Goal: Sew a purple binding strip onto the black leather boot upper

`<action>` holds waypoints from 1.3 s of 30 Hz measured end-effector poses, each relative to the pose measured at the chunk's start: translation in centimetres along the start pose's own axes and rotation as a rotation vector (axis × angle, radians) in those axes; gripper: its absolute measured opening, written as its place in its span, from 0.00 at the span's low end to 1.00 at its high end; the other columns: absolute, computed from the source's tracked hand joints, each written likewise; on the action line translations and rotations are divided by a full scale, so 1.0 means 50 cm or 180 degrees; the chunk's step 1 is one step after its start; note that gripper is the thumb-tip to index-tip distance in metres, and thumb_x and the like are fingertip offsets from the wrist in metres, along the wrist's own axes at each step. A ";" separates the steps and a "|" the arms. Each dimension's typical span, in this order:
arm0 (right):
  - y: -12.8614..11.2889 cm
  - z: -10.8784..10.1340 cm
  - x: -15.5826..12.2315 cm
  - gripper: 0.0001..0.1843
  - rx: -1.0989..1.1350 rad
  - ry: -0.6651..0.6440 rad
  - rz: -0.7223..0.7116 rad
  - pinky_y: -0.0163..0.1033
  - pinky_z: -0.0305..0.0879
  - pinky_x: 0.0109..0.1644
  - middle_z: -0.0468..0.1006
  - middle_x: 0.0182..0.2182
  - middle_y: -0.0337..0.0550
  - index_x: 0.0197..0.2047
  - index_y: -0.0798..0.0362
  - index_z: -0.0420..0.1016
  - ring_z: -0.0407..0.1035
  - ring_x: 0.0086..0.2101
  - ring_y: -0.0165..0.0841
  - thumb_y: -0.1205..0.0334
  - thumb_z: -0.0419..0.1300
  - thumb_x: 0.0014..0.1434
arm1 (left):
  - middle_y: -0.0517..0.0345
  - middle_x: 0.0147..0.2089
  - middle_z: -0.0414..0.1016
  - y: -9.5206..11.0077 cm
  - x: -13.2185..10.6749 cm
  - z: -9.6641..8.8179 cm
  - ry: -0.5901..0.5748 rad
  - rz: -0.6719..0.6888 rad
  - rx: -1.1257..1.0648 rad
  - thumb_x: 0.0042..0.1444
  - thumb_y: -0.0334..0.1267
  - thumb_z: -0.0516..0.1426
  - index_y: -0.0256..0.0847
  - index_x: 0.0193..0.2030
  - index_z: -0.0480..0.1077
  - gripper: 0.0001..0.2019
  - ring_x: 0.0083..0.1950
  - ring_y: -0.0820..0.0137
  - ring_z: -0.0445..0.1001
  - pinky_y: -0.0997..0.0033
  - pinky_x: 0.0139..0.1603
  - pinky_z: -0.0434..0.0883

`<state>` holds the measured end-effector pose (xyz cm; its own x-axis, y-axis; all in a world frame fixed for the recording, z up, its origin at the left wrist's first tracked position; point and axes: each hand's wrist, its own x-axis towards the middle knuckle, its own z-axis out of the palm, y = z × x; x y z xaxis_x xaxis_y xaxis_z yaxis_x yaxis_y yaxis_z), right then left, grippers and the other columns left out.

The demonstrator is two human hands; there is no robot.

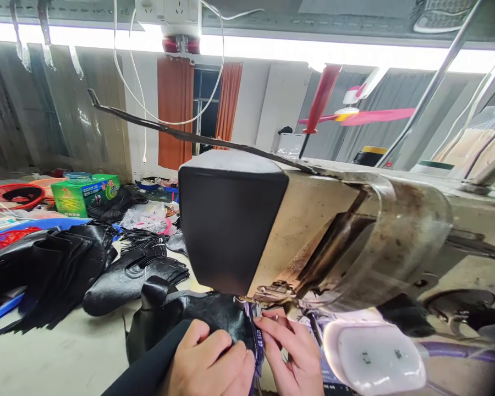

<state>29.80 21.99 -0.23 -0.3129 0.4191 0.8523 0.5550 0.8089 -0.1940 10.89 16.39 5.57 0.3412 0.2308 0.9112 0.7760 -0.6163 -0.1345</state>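
Note:
A black leather piece [218, 313] lies at the beige machine head [301, 231], close under its lower end. My left hand [214, 360] is closed over the near part of this leather, fingers curled round it. Along the leather's right edge runs a dark purple strip with pale printed marks [259, 338]. My right hand [291, 352] pinches at that edge with thumb and forefinger, just below the machine's metal foot parts [278, 291]. The exact contact under my right fingertips is hidden.
Stacks of black leather pieces [66, 264] lie to the left, beside a green box [84, 195] and a red basket [12, 195]. A lit white lamp [375, 355] stands right of my right hand. A bent metal rod [181, 132] juts left above the machine.

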 end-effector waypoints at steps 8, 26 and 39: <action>0.004 0.001 -0.002 0.13 -0.0144 -0.0033 -0.0006 0.39 0.72 0.40 0.81 0.41 0.39 0.51 0.46 0.74 0.77 0.38 0.35 0.66 0.56 0.66 | 0.63 0.26 0.76 -0.024 -0.001 0.002 -0.0116 0.0069 -0.0306 0.66 0.24 0.48 0.36 0.33 0.73 0.16 0.28 0.74 0.69 0.64 0.31 0.50; -0.044 -0.002 0.026 0.15 -0.0231 0.0034 -0.0246 0.46 0.74 0.39 0.75 0.42 0.54 0.53 0.56 0.70 0.71 0.42 0.44 0.68 0.55 0.63 | 0.56 0.32 0.77 -0.042 -0.008 0.004 -0.0496 0.0032 -0.0378 0.70 0.31 0.44 0.34 0.41 0.73 0.16 0.33 0.68 0.68 0.63 0.36 0.53; -0.049 -0.030 0.044 0.14 -0.0192 -0.0504 -0.0964 0.48 0.73 0.37 0.78 0.41 0.57 0.48 0.62 0.72 0.71 0.38 0.44 0.79 0.58 0.59 | 0.57 0.31 0.75 -0.039 -0.006 -0.003 -0.0388 -0.0062 -0.0487 0.71 0.30 0.40 0.35 0.38 0.72 0.20 0.33 0.70 0.67 0.63 0.36 0.54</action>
<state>28.91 20.32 2.86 -0.5834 0.2262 0.7800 0.4617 0.8825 0.0895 9.17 17.41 5.60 0.3959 0.3276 0.8579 0.6965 -0.7159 -0.0480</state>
